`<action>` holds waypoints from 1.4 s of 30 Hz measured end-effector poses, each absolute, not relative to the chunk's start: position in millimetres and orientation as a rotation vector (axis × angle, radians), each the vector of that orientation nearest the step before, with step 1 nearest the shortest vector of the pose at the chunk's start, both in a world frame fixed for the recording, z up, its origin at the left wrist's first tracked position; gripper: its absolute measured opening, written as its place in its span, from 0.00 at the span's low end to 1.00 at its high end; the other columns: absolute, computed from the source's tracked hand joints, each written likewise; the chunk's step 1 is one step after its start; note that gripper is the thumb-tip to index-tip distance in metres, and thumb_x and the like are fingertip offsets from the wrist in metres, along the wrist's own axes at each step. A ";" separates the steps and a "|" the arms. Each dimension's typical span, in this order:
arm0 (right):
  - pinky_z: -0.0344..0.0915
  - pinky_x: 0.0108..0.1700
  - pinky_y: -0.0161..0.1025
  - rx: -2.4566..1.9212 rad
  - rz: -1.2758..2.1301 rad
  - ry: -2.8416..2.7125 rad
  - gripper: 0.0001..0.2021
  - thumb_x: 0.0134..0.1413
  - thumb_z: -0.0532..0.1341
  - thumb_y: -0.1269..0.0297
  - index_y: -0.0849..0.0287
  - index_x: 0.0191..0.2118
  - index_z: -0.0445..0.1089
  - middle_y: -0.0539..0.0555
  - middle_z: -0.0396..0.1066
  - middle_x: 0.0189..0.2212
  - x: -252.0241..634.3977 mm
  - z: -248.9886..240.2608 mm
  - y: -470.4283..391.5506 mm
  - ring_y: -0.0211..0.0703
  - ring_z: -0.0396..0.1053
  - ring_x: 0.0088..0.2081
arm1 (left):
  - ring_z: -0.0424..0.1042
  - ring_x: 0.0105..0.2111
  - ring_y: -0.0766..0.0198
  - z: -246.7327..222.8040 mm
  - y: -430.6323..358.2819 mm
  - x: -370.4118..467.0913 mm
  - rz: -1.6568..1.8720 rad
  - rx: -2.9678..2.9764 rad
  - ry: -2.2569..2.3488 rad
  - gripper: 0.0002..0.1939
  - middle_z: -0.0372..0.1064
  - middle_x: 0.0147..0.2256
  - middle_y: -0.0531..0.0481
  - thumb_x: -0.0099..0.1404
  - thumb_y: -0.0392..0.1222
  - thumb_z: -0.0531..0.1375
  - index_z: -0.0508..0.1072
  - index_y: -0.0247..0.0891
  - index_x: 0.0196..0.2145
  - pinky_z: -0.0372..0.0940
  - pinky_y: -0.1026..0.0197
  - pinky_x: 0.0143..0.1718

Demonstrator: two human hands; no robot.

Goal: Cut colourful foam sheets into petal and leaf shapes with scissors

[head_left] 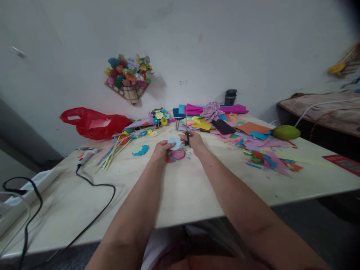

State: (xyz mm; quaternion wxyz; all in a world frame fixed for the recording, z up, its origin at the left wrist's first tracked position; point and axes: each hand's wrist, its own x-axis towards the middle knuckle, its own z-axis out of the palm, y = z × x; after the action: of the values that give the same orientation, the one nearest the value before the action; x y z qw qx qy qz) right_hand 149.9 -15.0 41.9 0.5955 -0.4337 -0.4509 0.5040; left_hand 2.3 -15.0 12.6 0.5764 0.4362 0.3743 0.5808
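Here, both forearms are stretching out over the pale table (197,195) from the near edge. The left hand (161,149) is pinching a small light-blue paper piece (174,142) between thumb and fingers, holding it up just above the tabletop. The right hand (194,140) is gripping a pair of scissors (186,127) by the handles, blades pointing up and away, right beside the blue piece; whether the blades are touching the paper is too small to tell. Just under the hands a pink round disc (178,154) is lying flat on the table, with a red scrap touching its left side.

To the left, a black cable (95,184) is curving across the table to a glue gun (86,153), and a bunch of thin sticks (112,153) is lying near a teal flower cutout (140,150). To the right, a loose heap of coloured paper scraps (264,155) is spreading over the surface, with a green round fruit (286,132) sitting beyond it.

Farther back, a red plastic bag (92,123) is slumping against the wall, a lilac paper flower (211,111) is resting on stacked paper sheets, and a basket of paper flowers (128,77) is hanging on the wall.
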 end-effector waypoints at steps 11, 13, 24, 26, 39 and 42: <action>0.51 0.17 0.28 -1.011 1.253 -1.155 0.14 0.35 0.64 0.73 0.61 0.34 0.66 0.42 0.62 0.15 148.1 40.1 -18.5 0.29 0.58 0.16 | 0.67 0.19 0.66 11.1 -16.7 3.4 1.270 1.068 0.916 0.15 0.69 0.19 0.48 0.35 0.39 0.71 0.69 0.33 0.19 0.60 0.64 0.21; 0.52 0.18 0.28 -1.032 1.230 -1.136 0.13 0.36 0.63 0.74 0.62 0.34 0.66 0.42 0.61 0.15 146.6 40.7 -18.6 0.30 0.58 0.16 | 0.67 0.19 0.66 10.4 -15.6 3.3 1.276 1.053 0.915 0.15 0.69 0.20 0.48 0.35 0.38 0.71 0.69 0.33 0.20 0.61 0.64 0.22; 0.51 0.17 0.26 -1.057 1.209 -1.080 0.14 0.37 0.61 0.78 0.62 0.35 0.66 0.43 0.62 0.15 138.6 38.7 -22.1 0.30 0.61 0.17 | 0.66 0.19 0.68 12.7 -15.6 4.3 1.387 1.021 0.883 0.16 0.66 0.19 0.52 0.35 0.38 0.71 0.67 0.35 0.20 0.64 0.64 0.24; 0.50 0.16 0.27 -1.054 1.206 -1.070 0.13 0.38 0.62 0.77 0.62 0.35 0.65 0.42 0.61 0.15 138.8 38.2 -21.5 0.30 0.60 0.16 | 0.66 0.19 0.69 12.1 -15.3 4.4 1.397 1.028 0.881 0.16 0.66 0.19 0.52 0.36 0.38 0.71 0.67 0.35 0.20 0.64 0.64 0.25; 0.43 0.12 0.28 -1.096 1.280 -1.311 0.15 0.41 0.68 0.58 0.62 0.31 0.66 0.47 0.65 0.15 147.3 33.3 -17.4 0.30 0.61 0.14 | 0.67 0.23 0.72 10.3 -6.9 0.0 1.670 0.945 0.881 0.15 0.66 0.21 0.54 0.39 0.38 0.70 0.65 0.36 0.19 0.66 0.66 0.31; 0.45 0.12 0.28 -1.052 1.316 -1.396 0.17 0.43 0.67 0.53 0.62 0.28 0.65 0.48 0.66 0.16 148.7 33.6 -19.9 0.31 0.62 0.15 | 0.67 0.24 0.71 10.9 -7.1 0.0 1.702 0.909 0.881 0.16 0.65 0.21 0.55 0.40 0.38 0.70 0.64 0.35 0.18 0.67 0.65 0.33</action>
State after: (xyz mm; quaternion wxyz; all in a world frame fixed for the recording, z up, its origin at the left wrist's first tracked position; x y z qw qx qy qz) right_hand 148.7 -19.9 33.6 0.4589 -0.4273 -0.5670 0.5342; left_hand 0.0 -7.1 10.9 0.4886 0.3741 0.3624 0.7001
